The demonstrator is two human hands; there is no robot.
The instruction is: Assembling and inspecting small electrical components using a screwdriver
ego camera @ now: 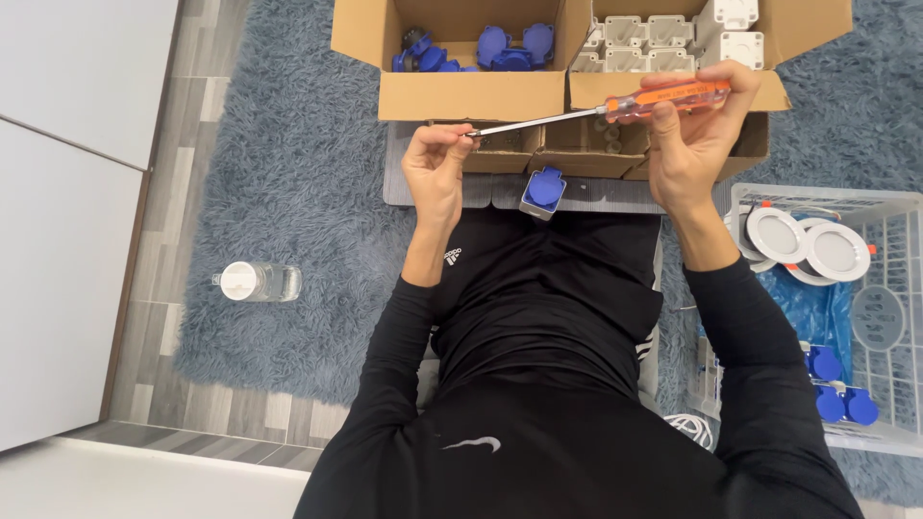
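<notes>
My right hand grips the clear orange handle of a long screwdriver, held level above my lap. My left hand pinches the metal tip of its shaft between thumb and fingers; whether a screw is there is too small to tell. Just below, between my hands, a grey socket box with a blue round lid rests at the edge of my lap.
Cardboard boxes ahead hold blue lids and grey-white socket housings. A white wire basket on the right holds round white lamps and blue-lidded parts. A clear water bottle lies on the blue shaggy rug at left.
</notes>
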